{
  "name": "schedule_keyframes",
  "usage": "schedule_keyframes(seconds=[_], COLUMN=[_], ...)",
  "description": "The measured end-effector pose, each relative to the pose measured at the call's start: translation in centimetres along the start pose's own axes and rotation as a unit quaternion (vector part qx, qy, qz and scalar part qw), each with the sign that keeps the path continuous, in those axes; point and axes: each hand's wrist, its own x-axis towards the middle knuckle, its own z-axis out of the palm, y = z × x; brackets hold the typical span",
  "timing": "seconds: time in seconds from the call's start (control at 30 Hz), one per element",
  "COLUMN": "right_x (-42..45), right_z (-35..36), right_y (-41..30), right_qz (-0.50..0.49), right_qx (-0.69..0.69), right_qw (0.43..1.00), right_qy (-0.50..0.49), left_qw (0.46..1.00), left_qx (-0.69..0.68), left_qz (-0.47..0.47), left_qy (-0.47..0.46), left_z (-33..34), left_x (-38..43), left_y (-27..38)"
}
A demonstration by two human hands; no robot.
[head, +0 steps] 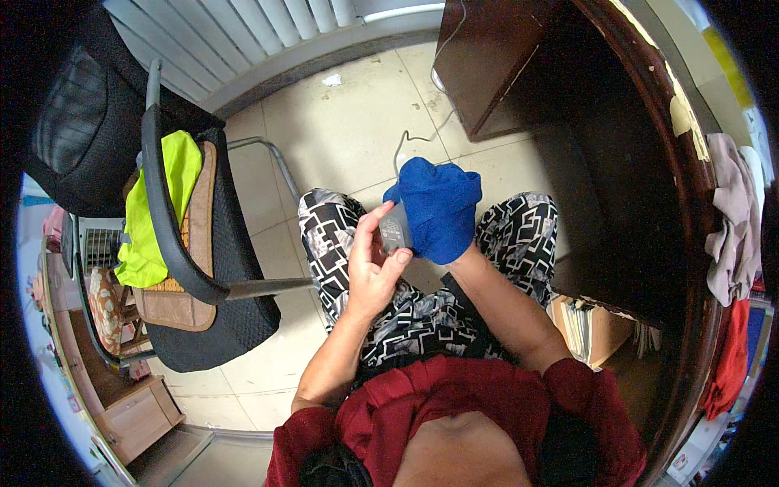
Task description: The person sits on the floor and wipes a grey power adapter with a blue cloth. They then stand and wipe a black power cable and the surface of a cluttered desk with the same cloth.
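Note:
Above the lap, my left hand [374, 255] grips a grey wired computer mouse [392, 232] between thumb and fingers. The mouse's underside, which bears small writing, faces up. Bunched blue cloth [441, 210] covers my right hand and lies against the mouse's right side. Only the wrist of my right hand [464, 259] shows, so its fingers are hidden. From behind the cloth a thin grey cable [420, 137] runs over the floor towards the dark wooden desk [487, 67].
To the left stands a black armchair [243, 304] with a bright yellow-green garment [161, 213] on its seat mat. A white radiator [243, 30] lines the wall ahead. The desk's curved, chipped edge [688, 122] bounds the right side. Papers [575, 325] stand on a low shelf.

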Motion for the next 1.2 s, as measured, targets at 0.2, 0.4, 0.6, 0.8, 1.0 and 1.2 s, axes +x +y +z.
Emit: schedule_keyframes(seconds=[0.2,0.4,0.6,0.8,1.0,1.2], right_x=[-1.1,-0.4,-0.7,-1.0,-1.9,-1.4], right_z=[-0.9,-1.8,-1.8,-0.8,-0.1,-0.2], right_y=[-1.2,-0.5,-1.5,0.3,-0.7,0.9], right_qz=[0.016,-0.038,-0.053,-0.075,-0.034,-0.028], right_qx=[0.167,0.088,0.103,0.07,0.147,0.055], right_qw=[0.985,0.995,0.992,0.993,0.986,0.997], right_qy=[0.047,0.034,0.058,0.063,0.075,0.04], left_qw=[0.957,0.95,0.902,0.977,0.987,0.974], left_qx=[0.259,0.266,0.36,0.195,-0.132,-0.19], left_qz=[0.131,0.166,0.235,0.081,-0.068,-0.118], left_qy=[0.01,0.016,0.041,0.038,0.056,0.035], left_z=[-0.5,-0.3,0.2,0.4,0.8,1.0], left_x=[0.9,0.8,0.4,0.0,0.2,0.0], left_y=[0.6,0.9,1.1,0.6,0.5,0.7])
